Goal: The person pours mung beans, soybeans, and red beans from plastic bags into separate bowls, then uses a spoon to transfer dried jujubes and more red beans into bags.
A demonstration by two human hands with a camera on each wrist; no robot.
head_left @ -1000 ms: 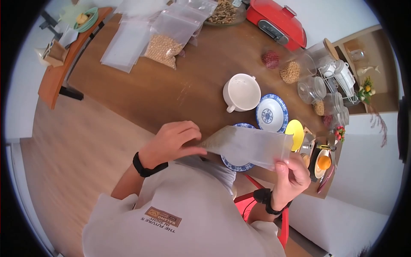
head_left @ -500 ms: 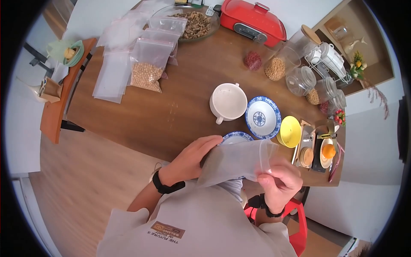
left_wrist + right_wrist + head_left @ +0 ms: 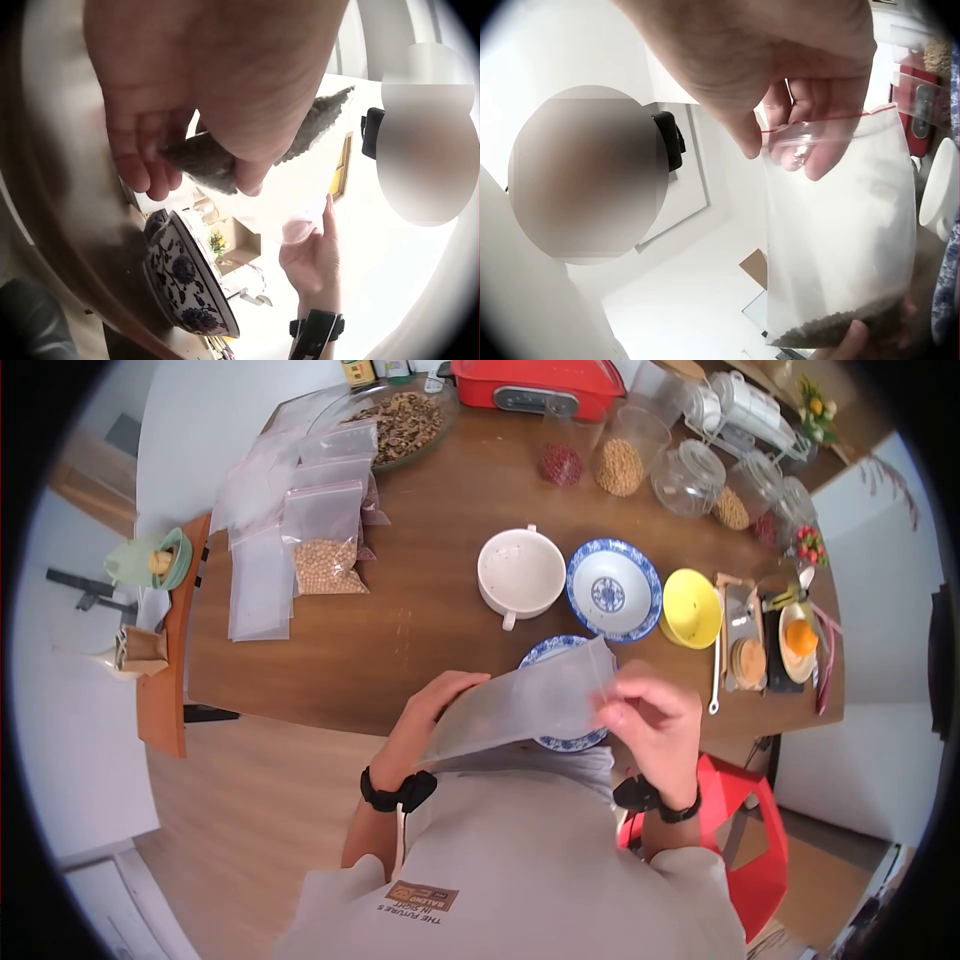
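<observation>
A clear zip bag (image 3: 525, 705) slants between my hands, with small dark grains (image 3: 840, 322) gathered at its bottom end. My left hand (image 3: 430, 710) grips that bottom end; in the left wrist view its thumb and fingers curl round the grain-filled part (image 3: 206, 161). At the other end, my right hand (image 3: 660, 725) pinches the red-lined mouth, fingertips showing through the plastic in the right wrist view. Beneath the bag stands a blue-and-white bowl (image 3: 545, 650), partly covered by it in the head view.
Beyond it are a white two-handled pot (image 3: 520, 575), another blue-patterned bowl (image 3: 610, 590) and a yellow bowl (image 3: 690, 608). Filled and flat zip bags (image 3: 325, 565) lie at the left. Glass jars (image 3: 690, 480) line the back right; a red cooker (image 3: 540, 388) stands behind.
The bag's bottom end has swung toward my body, and its mouth has moved slightly left. My left hand has closed further round the bottom end. The head view has shifted.
</observation>
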